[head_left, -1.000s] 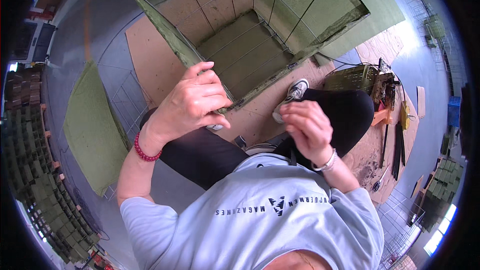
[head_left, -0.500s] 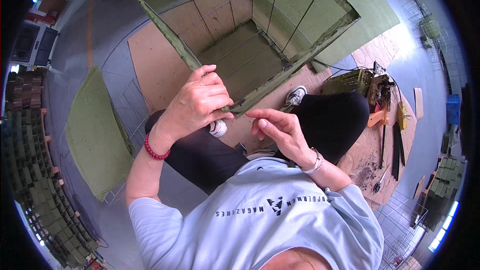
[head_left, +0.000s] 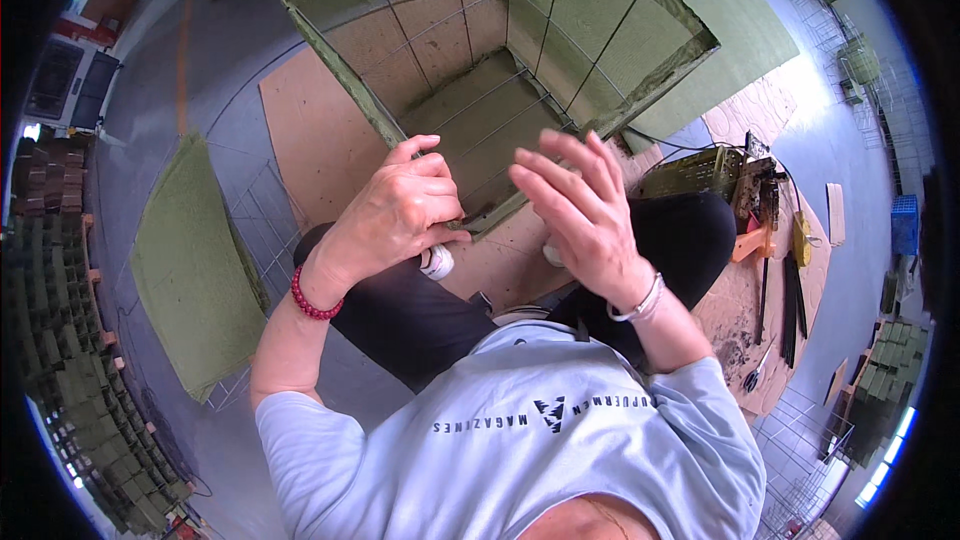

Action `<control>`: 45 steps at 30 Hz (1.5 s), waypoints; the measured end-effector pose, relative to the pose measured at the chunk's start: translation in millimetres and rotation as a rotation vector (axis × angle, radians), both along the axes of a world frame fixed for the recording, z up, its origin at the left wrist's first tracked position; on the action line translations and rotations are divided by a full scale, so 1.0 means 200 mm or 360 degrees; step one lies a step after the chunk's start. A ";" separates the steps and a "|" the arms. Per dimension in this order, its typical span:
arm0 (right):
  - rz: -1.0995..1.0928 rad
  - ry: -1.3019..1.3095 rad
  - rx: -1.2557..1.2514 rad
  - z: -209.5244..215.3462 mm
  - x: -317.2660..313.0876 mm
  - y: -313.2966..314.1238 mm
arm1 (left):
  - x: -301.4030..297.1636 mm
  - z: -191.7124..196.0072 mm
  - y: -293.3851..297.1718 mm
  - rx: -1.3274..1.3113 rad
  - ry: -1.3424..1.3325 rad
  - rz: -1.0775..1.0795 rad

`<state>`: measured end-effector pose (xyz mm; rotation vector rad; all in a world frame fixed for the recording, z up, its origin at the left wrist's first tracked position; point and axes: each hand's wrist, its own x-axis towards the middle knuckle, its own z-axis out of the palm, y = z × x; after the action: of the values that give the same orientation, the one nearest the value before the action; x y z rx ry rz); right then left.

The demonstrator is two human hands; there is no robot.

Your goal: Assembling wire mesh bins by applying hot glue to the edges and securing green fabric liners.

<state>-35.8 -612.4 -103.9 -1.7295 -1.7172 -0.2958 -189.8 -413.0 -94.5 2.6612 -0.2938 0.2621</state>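
Observation:
In front of me stands a large wire-frame box (head_left: 342, 75), its rim wrapped in green fabric and thin metal bars showing across its sides. My left hand (head_left: 402, 202) is closed on the near corner of that rim, thumb and fingers pinched around the wrapped edge. Above the near rim, to the right of that corner, my right hand (head_left: 585, 215) is raised with its fingers stretched out and holds nothing. It is slightly blurred and hides part of the rim. Below the corner, a pale shoe (head_left: 437, 262) shows beside my knee.
Cardboard (head_left: 300, 120) lies beneath the box. A green sheet (head_left: 680, 50) is spread behind it, another green sheet (head_left: 195, 270) to my left. By my right knee are a green basket (head_left: 690, 175), an orange-handled tool (head_left: 757, 238), dark strips (head_left: 793, 310) and scissors (head_left: 757, 372).
My right hand has lifted away from the near corner, moved up over the rim and spread its fingers. The left hand keeps its grip, and the box has shifted very slightly.

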 end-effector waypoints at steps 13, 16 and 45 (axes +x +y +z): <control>0.0412 0.0074 -0.0449 0.07 0.13 0.12 | 0.01 -0.01 0.03 -0.0067 -0.0078 -0.0049; 0.0485 0.0119 -0.0673 0.09 0.15 0.14 | 0.00 0.02 -0.01 -0.0002 -0.0069 -0.0026; 0.0133 -0.0022 -0.0902 0.14 0.52 0.11 | 0.03 -0.02 0.01 -0.0134 -0.0293 -0.0051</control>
<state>68.7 -590.4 -75.4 -2.0324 -2.0052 0.2447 -184.4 -411.0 -98.0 2.5508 -0.3745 0.4996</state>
